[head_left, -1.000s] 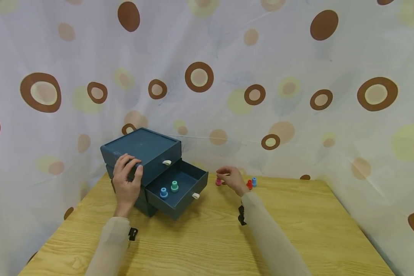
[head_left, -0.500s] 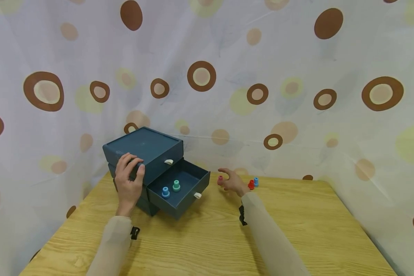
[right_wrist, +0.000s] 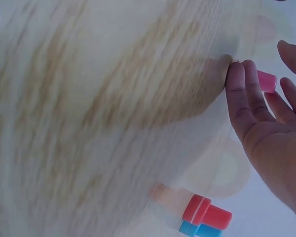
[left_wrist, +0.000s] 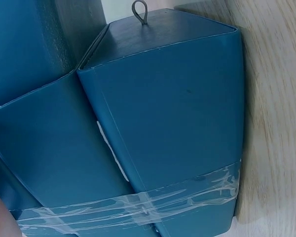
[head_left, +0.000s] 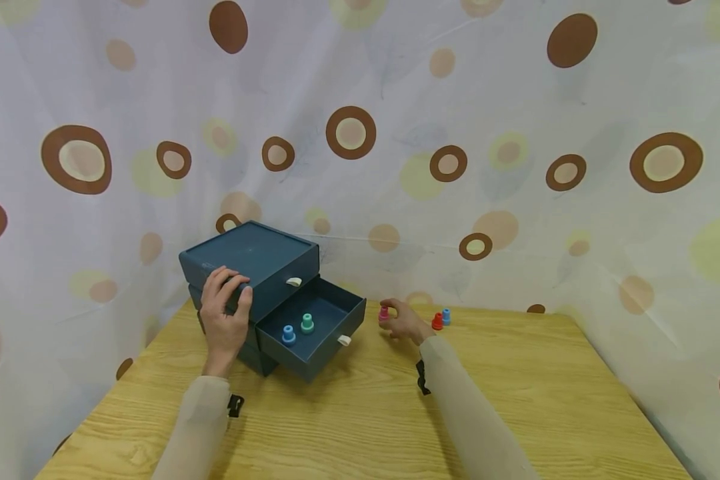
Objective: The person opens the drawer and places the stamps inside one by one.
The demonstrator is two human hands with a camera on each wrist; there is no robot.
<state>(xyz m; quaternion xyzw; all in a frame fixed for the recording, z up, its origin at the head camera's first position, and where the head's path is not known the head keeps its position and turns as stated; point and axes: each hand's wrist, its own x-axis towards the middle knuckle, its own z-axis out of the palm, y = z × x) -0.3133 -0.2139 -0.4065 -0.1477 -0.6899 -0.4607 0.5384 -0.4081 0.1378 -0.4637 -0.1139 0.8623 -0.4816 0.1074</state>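
Note:
A dark blue cabinet (head_left: 249,257) of stacked drawers stands at the left, one drawer (head_left: 330,303) pulled out. My left hand (head_left: 223,323) rests against the cabinet's near corner, fingers bent over the edge and thumb towards the front. A blue peg (head_left: 289,335) and a green peg (head_left: 307,324) stand upright inside that drawer. Right of it, my right hand (head_left: 405,323) surrounds a pink peg (head_left: 384,313) on the table. In the right wrist view, fingers partly hide the pink peg (right_wrist: 267,81), and a gap shows between it and the upper right digit.
A red peg (head_left: 437,321) and another blue peg (head_left: 447,317) stand side by side behind my right wrist. The wooden table (head_left: 348,427) meets a patterned curtain (head_left: 516,100) at the back. Clear tape (left_wrist: 143,210) runs across the cabinet's side.
My right hand spread its fingers away from the pink peg half a second ago, and they have since drawn in around it. The left hand stays on the cabinet.

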